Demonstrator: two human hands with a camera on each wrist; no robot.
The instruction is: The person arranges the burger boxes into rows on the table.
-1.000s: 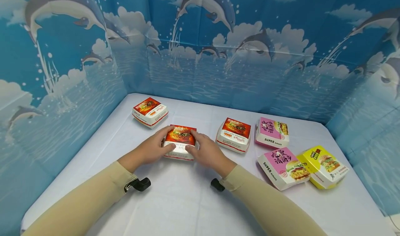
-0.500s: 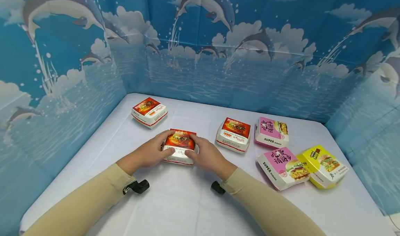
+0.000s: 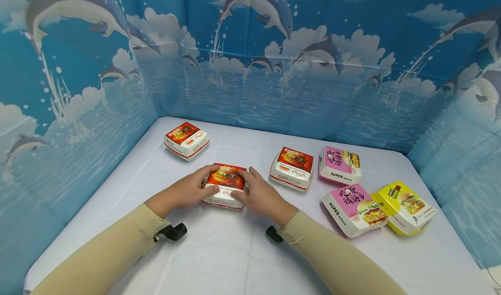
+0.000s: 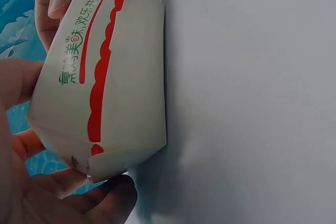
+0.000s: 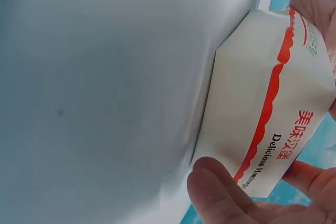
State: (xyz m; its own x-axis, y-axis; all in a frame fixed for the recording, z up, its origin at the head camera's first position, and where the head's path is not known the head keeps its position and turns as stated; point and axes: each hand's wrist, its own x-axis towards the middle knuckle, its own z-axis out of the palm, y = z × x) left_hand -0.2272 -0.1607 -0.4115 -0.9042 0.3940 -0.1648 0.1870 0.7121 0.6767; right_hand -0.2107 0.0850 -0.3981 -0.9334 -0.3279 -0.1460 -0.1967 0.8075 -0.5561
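- On the white desk [image 3: 235, 260], mid-front, my left grip [image 3: 187, 191] and right grip [image 3: 261, 193] clasp the red-topped burger box [image 3: 225, 186] from both sides.
- Its white side reads "Delicious Hamburger", with a red scalloped line.

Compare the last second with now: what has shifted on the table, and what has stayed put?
The red-and-white cardboard burger box gripped between the left hand and right hand has slid slightly toward the person across the white tablecloth, and both hands came back with it, keeping their hold. The two other red-and-white boxes, two pink boxes and yellow box have not moved.
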